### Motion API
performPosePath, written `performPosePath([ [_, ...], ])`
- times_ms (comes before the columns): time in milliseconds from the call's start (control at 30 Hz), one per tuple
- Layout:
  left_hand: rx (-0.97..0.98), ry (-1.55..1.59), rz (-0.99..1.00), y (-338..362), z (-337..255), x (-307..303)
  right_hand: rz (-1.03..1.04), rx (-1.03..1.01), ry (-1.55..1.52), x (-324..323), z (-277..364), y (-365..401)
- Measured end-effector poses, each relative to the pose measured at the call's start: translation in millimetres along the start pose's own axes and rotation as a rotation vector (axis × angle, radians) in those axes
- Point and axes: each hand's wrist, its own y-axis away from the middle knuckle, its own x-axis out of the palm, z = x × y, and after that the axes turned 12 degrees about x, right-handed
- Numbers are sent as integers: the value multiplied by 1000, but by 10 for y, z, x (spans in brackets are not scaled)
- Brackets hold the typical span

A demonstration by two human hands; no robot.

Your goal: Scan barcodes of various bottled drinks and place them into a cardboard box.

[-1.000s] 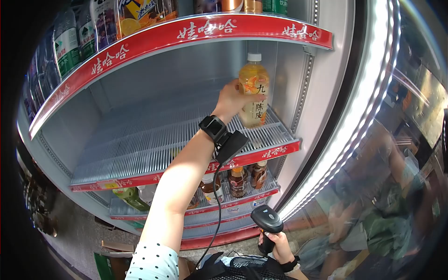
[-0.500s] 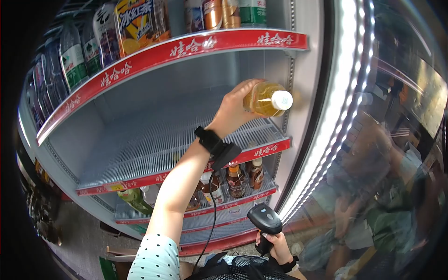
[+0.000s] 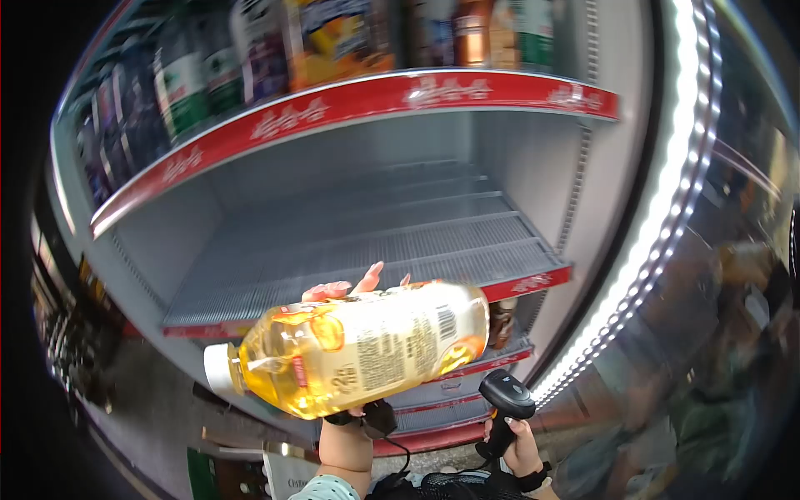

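Note:
A clear plastic bottle of yellow drink (image 3: 367,354) lies nearly sideways close in front of me. Its white cap points left, and the printed label with a barcode near the bottle's base faces me. My left hand (image 3: 333,290) grips it from behind; fingertips show over the top edge while the palm is hidden. A black band with a box-shaped device sits on that wrist, partly covered by the bottle. Lower right, my right hand (image 3: 521,448) is closed round the handle of a black handheld barcode scanner (image 3: 508,393), its head below and right of the bottle.
An open cooler has a bare middle shelf (image 3: 392,237) with a red edge strip. Several bottles (image 3: 187,87) stand on the upper shelf (image 3: 350,117); another bottle (image 3: 502,323) shows lower down. A lit glass door (image 3: 667,208) runs along the right. Boxes (image 3: 242,475) sit on the floor at lower left.
My left hand has brought the bottle out from the shelf, down and toward me, turning it sideways with its label showing. The scanner stays in my right hand; the view has shifted.

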Motion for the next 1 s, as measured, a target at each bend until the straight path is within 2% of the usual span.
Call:
performPosePath([
  [100,-32,217,-108,169,-298,-311,112,55,58,227,-60,-109],
  [167,-100,338,-352,266,-514,-386,184,127,126,405,-97,-159],
  [200,-270,404,-457,298,-683,-507,255,166,149,491,-127,-195],
  [233,-306,449,-482,394,-750,-563,324,209,169,578,-162,-224],
  [300,-257,499,-526,608,-874,-761,381,301,192,792,-218,-226],
  [400,-272,438,-654,742,-1127,-860,574,530,275,1042,-338,-250],
  [433,-272,402,-665,758,-1213,-908,584,553,303,1107,-396,-239],
  [500,-243,323,-713,774,-1396,-989,760,594,215,1195,-504,-265],
  [533,-248,182,-699,797,-1438,-1009,774,548,399,1110,-537,-317],
  [600,-240,-16,-730,804,-1611,-1075,750,613,379,1245,-635,-366],
  [733,-174,-89,-864,885,-1944,-1196,610,746,294,1545,-870,-466],
  [767,-158,-99,-871,926,-2001,-1224,472,721,434,1667,-898,-473],
  [833,-136,-129,-892,969,-2184,-1281,447,728,447,1813,-989,-529],
  [1000,-87,-160,-863,1029,-2595,-1391,530,788,437,1975,-1321,-610],
])
